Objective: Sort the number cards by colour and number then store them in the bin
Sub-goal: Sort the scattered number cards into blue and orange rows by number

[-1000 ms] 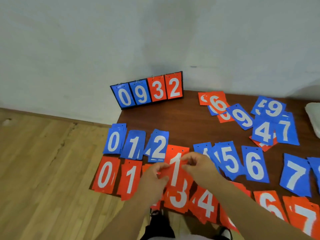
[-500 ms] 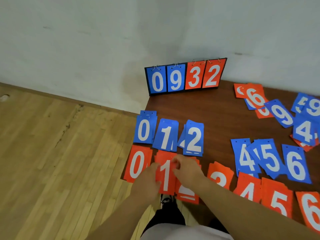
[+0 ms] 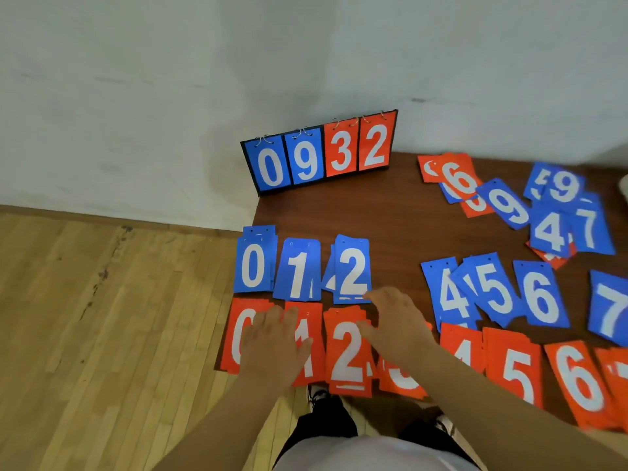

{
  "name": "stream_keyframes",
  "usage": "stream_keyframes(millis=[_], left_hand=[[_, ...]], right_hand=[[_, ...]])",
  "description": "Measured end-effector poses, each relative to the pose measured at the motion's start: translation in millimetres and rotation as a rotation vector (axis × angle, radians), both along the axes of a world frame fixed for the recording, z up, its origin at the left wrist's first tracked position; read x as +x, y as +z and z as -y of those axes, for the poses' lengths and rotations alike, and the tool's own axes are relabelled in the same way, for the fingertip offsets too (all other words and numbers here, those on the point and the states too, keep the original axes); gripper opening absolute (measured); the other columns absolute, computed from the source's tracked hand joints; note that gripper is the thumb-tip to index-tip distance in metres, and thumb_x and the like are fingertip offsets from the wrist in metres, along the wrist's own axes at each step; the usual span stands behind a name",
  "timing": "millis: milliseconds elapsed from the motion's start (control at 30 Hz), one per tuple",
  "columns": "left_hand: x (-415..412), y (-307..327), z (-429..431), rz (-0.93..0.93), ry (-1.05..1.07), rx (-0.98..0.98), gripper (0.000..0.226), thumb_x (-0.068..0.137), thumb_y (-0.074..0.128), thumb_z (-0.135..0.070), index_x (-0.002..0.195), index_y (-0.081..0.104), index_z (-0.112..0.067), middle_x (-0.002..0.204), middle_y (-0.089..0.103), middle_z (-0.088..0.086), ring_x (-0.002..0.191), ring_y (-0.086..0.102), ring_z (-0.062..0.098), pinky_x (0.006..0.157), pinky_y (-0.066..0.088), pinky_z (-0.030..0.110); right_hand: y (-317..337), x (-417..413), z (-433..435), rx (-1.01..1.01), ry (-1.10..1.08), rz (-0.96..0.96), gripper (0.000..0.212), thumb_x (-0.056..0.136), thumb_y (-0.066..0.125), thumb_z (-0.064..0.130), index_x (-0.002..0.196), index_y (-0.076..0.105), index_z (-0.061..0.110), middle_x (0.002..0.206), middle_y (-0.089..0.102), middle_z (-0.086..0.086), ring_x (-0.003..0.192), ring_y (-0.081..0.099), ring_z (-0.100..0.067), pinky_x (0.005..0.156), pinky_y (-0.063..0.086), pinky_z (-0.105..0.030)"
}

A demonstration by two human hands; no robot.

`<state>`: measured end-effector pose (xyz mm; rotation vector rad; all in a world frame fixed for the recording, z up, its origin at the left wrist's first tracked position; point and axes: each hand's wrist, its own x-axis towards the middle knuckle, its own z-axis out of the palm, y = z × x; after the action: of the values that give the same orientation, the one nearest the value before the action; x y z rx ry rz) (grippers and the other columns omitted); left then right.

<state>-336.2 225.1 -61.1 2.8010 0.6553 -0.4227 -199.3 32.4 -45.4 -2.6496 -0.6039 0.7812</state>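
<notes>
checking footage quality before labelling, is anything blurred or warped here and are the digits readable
Head view: blur smears the digits near the right edge, such as the blue 7 card and orange 6 card; the scoreboard reads 0932 sharply; the wide lens slants the scoreboard; light is soft and even, with no glare.

"0932" on scoreboard (image 3: 319, 154); single digits on number cards (image 3: 353, 271)
</notes>
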Motion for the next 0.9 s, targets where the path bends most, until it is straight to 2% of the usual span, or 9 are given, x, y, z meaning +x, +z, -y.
stream_keyframes(millis=[167,300,400,533,633,767,900], left_hand=[[43.1,11.3,38.5,0.044,-0.099,-0.005,0.072,0.093,0.049,-0.068,0.152,0.034,-0.029,0.152,0.041,0.0,0.141,0.037,0.024,0.113,0.038,0.041],[86.0,26.8,100.5,0.095,-0.188,0.01,0.072,0.094,0.048,-0.065,0.154,0.033,-0.03,0.158,0.036,0.0,0.145,0.031,0.024,0.116,0.033,0.044],[113.1,37.9,159.5,0.112,-0.221,0.03,0.073,0.092,0.05,-0.064,0.154,0.033,-0.03,0.152,0.039,-0.001,0.141,0.036,0.024,0.113,0.037,0.045],[138.4,45.5,234.5,0.161,-0.241,0.056,0.074,0.088,0.057,-0.064,0.15,0.04,-0.027,0.146,0.044,0.0,0.131,0.044,0.025,0.102,0.045,0.043],[155.1,43.8,275.7,0.172,-0.216,0.028,0.077,0.089,0.059,-0.064,0.152,0.037,-0.027,0.152,0.04,0.004,0.136,0.041,0.027,0.106,0.043,0.044],[169.1,44.7,305.4,0.152,-0.19,-0.02,0.083,0.089,0.059,-0.067,0.156,0.029,-0.03,0.16,0.029,0.004,0.145,0.031,0.026,0.113,0.038,0.045],[195.2,49.5,302.0,0.1,-0.189,-0.022,0.087,0.088,0.059,-0.069,0.158,0.023,-0.032,0.161,0.024,0.006,0.147,0.027,0.028,0.115,0.036,0.046]], right_hand=[[12.5,21.3,81.3,-0.086,-0.144,0.103,0.069,0.088,0.061,0.058,0.148,0.04,0.033,0.156,0.035,0.001,0.142,0.034,-0.026,0.112,0.04,-0.046],[22.0,37.2,159.4,-0.051,-0.283,0.149,0.073,0.085,0.063,0.06,0.148,0.041,0.03,0.153,0.039,0.0,0.137,0.039,-0.03,0.106,0.044,-0.049],[30.1,47.6,224.7,-0.045,-0.35,0.195,0.074,0.083,0.065,0.061,0.147,0.043,0.031,0.153,0.04,-0.001,0.136,0.041,-0.031,0.104,0.045,-0.048],[39.9,61.4,311.5,-0.066,-0.44,0.224,0.076,0.082,0.064,0.064,0.147,0.041,0.032,0.157,0.034,-0.002,0.14,0.037,-0.032,0.109,0.041,-0.048],[43.4,73.8,366.2,-0.066,-0.486,0.209,0.081,0.081,0.065,0.065,0.15,0.038,0.031,0.159,0.032,-0.004,0.142,0.034,-0.034,0.11,0.039,-0.05],[44.7,91.1,410.7,-0.052,-0.522,0.196,0.083,0.081,0.063,0.066,0.15,0.037,0.028,0.157,0.033,-0.004,0.14,0.036,-0.035,0.107,0.043,-0.053],[38.0,117.8,418.2,-0.027,-0.523,0.147,0.08,0.084,0.064,0.062,0.151,0.036,0.027,0.158,0.032,-0.005,0.141,0.034,-0.035,0.107,0.044,-0.053]])
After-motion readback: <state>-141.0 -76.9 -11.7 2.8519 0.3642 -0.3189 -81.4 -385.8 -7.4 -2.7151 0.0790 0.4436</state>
